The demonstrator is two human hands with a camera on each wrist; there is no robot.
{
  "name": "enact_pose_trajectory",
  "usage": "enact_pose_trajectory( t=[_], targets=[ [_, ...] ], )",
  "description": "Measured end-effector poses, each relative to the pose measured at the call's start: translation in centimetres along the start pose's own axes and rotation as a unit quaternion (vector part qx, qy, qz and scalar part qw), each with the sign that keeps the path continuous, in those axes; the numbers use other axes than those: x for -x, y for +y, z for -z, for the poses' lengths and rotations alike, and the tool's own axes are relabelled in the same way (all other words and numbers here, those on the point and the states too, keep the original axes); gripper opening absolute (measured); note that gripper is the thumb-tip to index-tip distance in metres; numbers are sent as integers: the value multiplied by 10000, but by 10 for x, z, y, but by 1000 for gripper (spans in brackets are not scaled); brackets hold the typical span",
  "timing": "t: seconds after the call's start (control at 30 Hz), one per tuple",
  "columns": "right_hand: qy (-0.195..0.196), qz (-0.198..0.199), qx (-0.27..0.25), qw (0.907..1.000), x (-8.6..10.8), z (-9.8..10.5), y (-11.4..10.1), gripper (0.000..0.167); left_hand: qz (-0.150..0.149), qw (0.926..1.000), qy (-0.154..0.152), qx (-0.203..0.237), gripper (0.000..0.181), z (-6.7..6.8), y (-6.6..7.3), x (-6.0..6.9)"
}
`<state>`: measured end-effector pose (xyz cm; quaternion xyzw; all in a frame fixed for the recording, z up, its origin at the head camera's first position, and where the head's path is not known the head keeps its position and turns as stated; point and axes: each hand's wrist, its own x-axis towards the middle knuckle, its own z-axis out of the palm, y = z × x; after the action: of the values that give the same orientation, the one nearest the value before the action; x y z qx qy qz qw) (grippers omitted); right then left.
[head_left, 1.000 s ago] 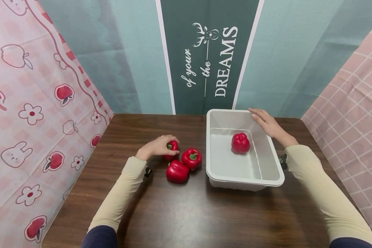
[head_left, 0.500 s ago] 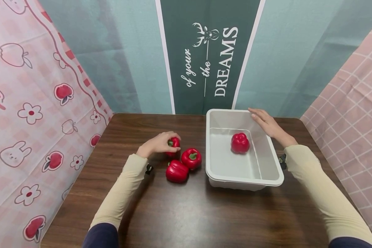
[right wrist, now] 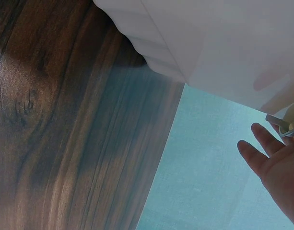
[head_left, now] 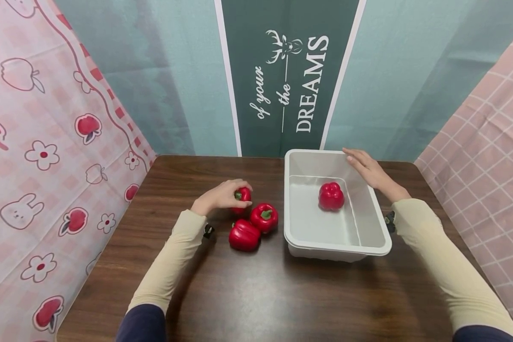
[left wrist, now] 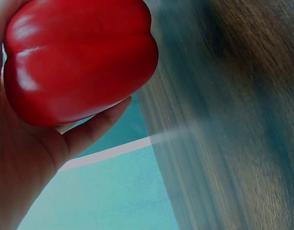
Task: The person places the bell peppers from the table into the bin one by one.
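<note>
My left hand (head_left: 223,195) grips a red bell pepper (head_left: 243,194), thumb on one side and fingers over the other; up close in the left wrist view the pepper (left wrist: 82,60) fills the hand (left wrist: 29,153). Just in front lie two more red peppers, one upright with its green stem up (head_left: 264,218) and one on its side (head_left: 244,235). My right hand (head_left: 369,172) rests with extended fingers on the right rim of a light grey bin (head_left: 338,248). In the right wrist view that hand (right wrist: 281,167) is beside the bin's outer wall (right wrist: 223,52).
One red pepper (head_left: 331,196) lies inside the bin. A brown wooden table (head_left: 248,294) carries everything. Behind it hangs a teal curtain (head_left: 188,85) with lettering; patterned pink cloths stand at the left (head_left: 47,180) and right (head_left: 487,156).
My left hand has moved slightly up and to the right with the pepper in its grip. The right hand, the bin and the other peppers have kept their places.
</note>
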<state>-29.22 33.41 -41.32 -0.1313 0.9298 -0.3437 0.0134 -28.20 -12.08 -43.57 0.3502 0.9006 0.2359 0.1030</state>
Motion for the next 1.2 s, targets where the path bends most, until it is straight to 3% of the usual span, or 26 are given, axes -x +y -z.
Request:
enact_pose_trajectory(
  t=[1.2],
  targets=[
    [48,11,14,10000,-1,1,2,54,-194,9997,125,96,46,7,20,-12]
  ],
)
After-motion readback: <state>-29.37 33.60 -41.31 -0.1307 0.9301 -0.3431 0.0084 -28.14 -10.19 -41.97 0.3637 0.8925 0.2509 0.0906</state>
